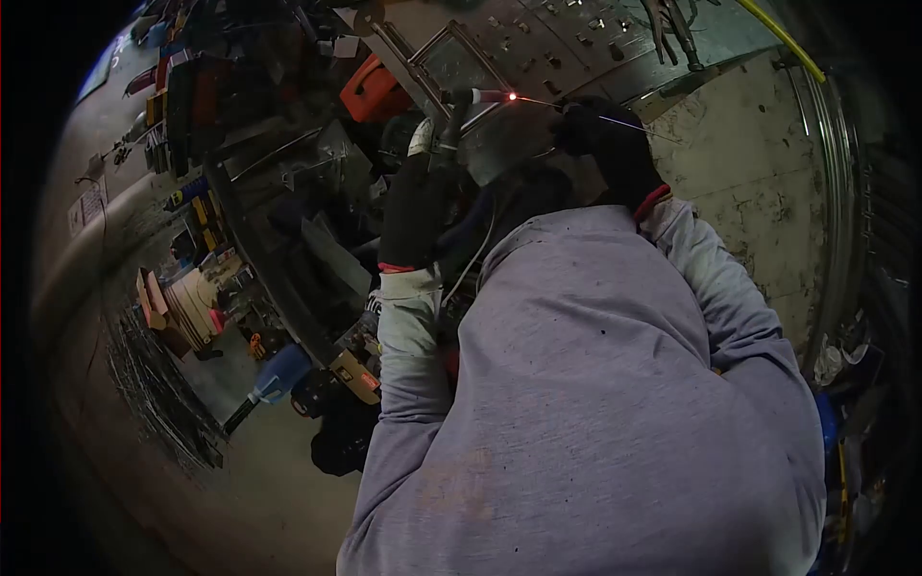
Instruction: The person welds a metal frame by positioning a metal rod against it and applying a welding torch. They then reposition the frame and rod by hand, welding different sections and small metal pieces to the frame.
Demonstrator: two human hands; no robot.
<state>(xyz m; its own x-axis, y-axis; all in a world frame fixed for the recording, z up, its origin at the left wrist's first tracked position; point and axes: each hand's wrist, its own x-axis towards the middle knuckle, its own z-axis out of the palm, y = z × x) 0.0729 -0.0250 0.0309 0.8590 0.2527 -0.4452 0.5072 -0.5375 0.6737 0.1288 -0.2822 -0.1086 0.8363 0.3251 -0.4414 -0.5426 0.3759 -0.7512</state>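
My left hand (413, 211), in a black glove with a red cuff, is closed around a TIG welding torch (454, 117). The torch's reddish nozzle points right, and a small bright glow (513, 96) shows at its tip. On the other side my right hand (615, 149), gloved the same way, pinches a thin filler rod (626, 124). One end of the rod reaches the glow; the other sticks out to the right. Under and behind the torch is a rectangular metal frame (461, 43) on the metal work surface (595, 72). The fingers are dark and partly hidden.
Several small metal pieces (552, 61) lie on the table's far part, near locking pliers (687, 43). A red object (375, 88) is left of the frame. At upper right runs a yellow hose (788, 40). A blue bottle (280, 372) and cluttered shelving stand at left.
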